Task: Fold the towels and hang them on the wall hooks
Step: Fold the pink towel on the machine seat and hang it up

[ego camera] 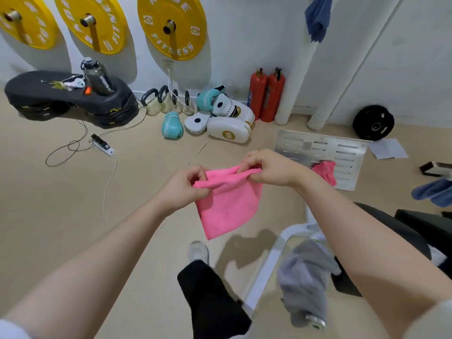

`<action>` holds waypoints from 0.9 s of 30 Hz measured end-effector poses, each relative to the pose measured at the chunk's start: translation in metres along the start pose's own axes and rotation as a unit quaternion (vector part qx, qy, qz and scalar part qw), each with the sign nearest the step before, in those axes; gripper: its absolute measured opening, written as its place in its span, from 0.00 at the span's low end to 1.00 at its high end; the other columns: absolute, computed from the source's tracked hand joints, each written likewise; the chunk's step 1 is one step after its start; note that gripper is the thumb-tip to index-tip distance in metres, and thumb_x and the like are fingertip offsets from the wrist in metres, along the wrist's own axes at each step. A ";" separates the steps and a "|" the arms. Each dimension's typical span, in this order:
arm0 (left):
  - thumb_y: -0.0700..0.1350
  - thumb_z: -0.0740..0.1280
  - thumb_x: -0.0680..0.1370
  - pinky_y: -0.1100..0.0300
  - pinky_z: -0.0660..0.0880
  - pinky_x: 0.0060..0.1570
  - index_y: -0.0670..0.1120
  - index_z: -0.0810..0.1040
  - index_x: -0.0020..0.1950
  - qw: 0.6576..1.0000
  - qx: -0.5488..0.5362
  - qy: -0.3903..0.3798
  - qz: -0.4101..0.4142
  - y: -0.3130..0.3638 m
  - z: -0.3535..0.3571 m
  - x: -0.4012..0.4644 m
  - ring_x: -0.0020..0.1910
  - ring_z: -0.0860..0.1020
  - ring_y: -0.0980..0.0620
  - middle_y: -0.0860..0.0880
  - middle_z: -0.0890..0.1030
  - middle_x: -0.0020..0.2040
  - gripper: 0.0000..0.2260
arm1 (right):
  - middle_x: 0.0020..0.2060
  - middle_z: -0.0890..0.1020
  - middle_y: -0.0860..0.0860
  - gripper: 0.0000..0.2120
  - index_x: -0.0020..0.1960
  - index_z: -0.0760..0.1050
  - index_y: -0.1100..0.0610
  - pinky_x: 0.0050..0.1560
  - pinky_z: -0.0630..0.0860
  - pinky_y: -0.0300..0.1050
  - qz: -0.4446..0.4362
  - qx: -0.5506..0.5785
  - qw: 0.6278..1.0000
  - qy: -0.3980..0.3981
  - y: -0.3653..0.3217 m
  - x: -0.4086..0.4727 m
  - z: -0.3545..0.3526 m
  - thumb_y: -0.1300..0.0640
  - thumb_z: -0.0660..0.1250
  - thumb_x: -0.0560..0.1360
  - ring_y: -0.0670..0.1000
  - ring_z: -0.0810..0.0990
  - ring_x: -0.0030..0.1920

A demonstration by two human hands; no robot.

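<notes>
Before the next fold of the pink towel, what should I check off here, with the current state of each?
1. Left hand pinches the pink towel at its top corner: ok.
2. Right hand pinches the other top corner: ok.
3. Top edge pulled straight between the hands: not ok, it is bunched.
4. Towel hangs clear of the floor: ok.
5. Free wall hook in view: cannot tell; a blue towel hangs on the wall, its hook hidden.
6. Other towels still waiting: yes, a grey towel lies draped over the white frame, so the task is not ok to close.
</notes>
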State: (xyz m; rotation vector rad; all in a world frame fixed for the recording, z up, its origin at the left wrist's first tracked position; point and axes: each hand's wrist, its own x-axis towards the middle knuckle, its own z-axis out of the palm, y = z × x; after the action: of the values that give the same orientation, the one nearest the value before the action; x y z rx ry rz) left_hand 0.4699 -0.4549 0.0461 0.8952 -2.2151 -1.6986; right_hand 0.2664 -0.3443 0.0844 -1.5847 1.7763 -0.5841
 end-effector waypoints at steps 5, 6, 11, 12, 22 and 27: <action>0.33 0.68 0.68 0.66 0.69 0.32 0.47 0.74 0.34 0.993 0.113 0.019 0.001 0.011 -0.071 0.110 0.29 0.71 0.61 0.49 0.77 0.34 0.10 | 0.41 0.78 0.49 0.13 0.47 0.81 0.61 0.48 0.72 0.43 0.037 -0.071 0.997 0.014 0.006 0.103 -0.053 0.69 0.63 0.67 0.47 0.74 0.43; 0.33 0.69 0.68 0.66 0.69 0.32 0.47 0.74 0.34 0.993 0.117 0.019 0.000 0.019 -0.083 0.131 0.30 0.71 0.60 0.49 0.78 0.34 0.09 | 0.43 0.79 0.51 0.12 0.47 0.81 0.60 0.48 0.71 0.43 0.045 -0.076 0.996 0.021 0.007 0.119 -0.063 0.68 0.63 0.67 0.48 0.74 0.43; 0.36 0.72 0.69 0.60 0.69 0.38 0.46 0.75 0.34 0.997 0.072 0.001 0.021 0.060 -0.132 0.228 0.36 0.72 0.54 0.48 0.78 0.36 0.09 | 0.37 0.76 0.49 0.06 0.43 0.78 0.57 0.42 0.69 0.44 0.084 -0.125 0.987 0.059 0.023 0.171 -0.118 0.64 0.65 0.68 0.48 0.73 0.39; 0.36 0.72 0.69 0.60 0.69 0.39 0.46 0.75 0.34 0.997 0.067 -0.013 0.030 0.069 -0.136 0.247 0.36 0.72 0.54 0.48 0.77 0.37 0.09 | 0.34 0.73 0.46 0.04 0.39 0.75 0.55 0.39 0.68 0.42 0.091 -0.135 0.984 0.069 0.029 0.179 -0.128 0.64 0.65 0.68 0.45 0.71 0.36; 0.41 0.66 0.76 0.61 0.71 0.42 0.45 0.76 0.45 0.997 -0.022 -0.077 0.021 0.100 -0.141 0.455 0.40 0.73 0.53 0.49 0.76 0.40 0.01 | 0.29 0.67 0.52 0.18 0.31 0.62 0.56 0.35 0.61 0.46 0.206 -0.109 0.947 0.222 0.113 0.257 -0.231 0.53 0.66 0.75 0.48 0.64 0.31; 0.38 0.65 0.76 0.58 0.68 0.39 0.51 0.71 0.41 0.990 0.056 -0.115 0.054 0.111 -0.139 0.584 0.37 0.70 0.51 0.49 0.72 0.37 0.09 | 0.33 0.72 0.52 0.15 0.40 0.71 0.66 0.38 0.65 0.44 0.231 0.025 0.915 0.331 0.152 0.316 -0.294 0.53 0.69 0.72 0.46 0.68 0.33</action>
State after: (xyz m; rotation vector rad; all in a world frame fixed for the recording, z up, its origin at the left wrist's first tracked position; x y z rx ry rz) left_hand 0.0395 -0.8867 0.0806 0.6139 -2.4794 -1.7179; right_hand -0.0622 -0.6615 0.1134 -0.9086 2.4990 -0.9914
